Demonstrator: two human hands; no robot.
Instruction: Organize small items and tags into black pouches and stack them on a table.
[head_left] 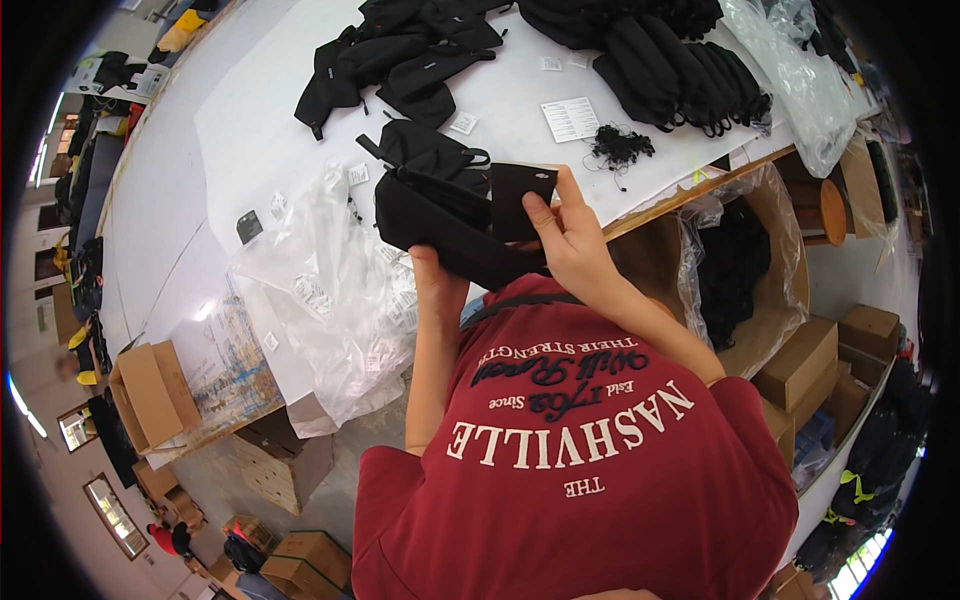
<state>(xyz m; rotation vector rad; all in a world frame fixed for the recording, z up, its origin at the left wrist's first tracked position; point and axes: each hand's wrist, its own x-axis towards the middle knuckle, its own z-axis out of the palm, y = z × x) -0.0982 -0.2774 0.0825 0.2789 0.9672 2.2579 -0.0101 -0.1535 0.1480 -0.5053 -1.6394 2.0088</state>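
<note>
My left hand [438, 285] grips the lower side of a black fabric bag [425, 215] with a zip and a strap, holding it against the table's near edge. In my right hand [575, 235], a flat black card [522, 203] is pinched between thumb and fingers, with a small light mark near its top corner. The card is right beside the bag and overlaps its right end. Left of the bag lies a clear plastic bag [335, 290] with many small white printed tags in it. A tangle of black strings [621, 147] rests to the right, near a white printed sheet [569, 119].
More black bags [425, 60] are heaped at the table's far side, with a row of black bags [665, 75] to their right. Clear plastic film [800, 90] hangs over the right edge. Below stands an open, plastic-lined carton [780, 215]. Another cardboard box [155, 395] sits at left.
</note>
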